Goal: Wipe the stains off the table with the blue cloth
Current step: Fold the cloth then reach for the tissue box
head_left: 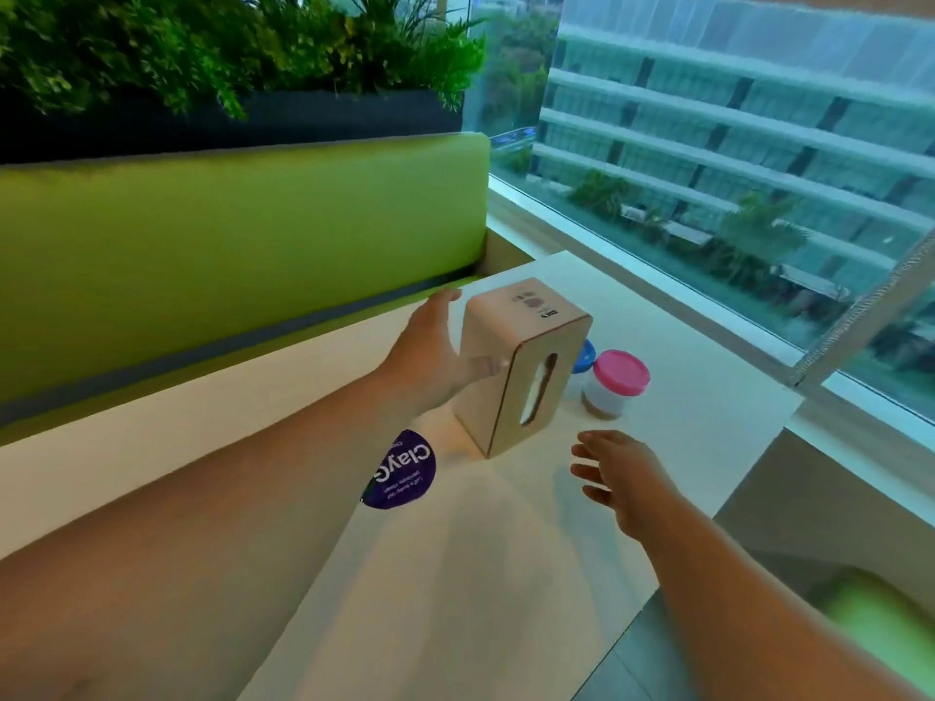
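On smooth white table, left hand gripping cardboard tissue box, right hand fingers spread

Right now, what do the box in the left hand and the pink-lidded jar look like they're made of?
The box held by the left hand looks like pale wood or plywood with a matt finish: darker edges show along the front panel and around the slot. It could be thick card. The jar looks like clear or frosted plastic, with a smooth pink plastic lid of slight sheen.
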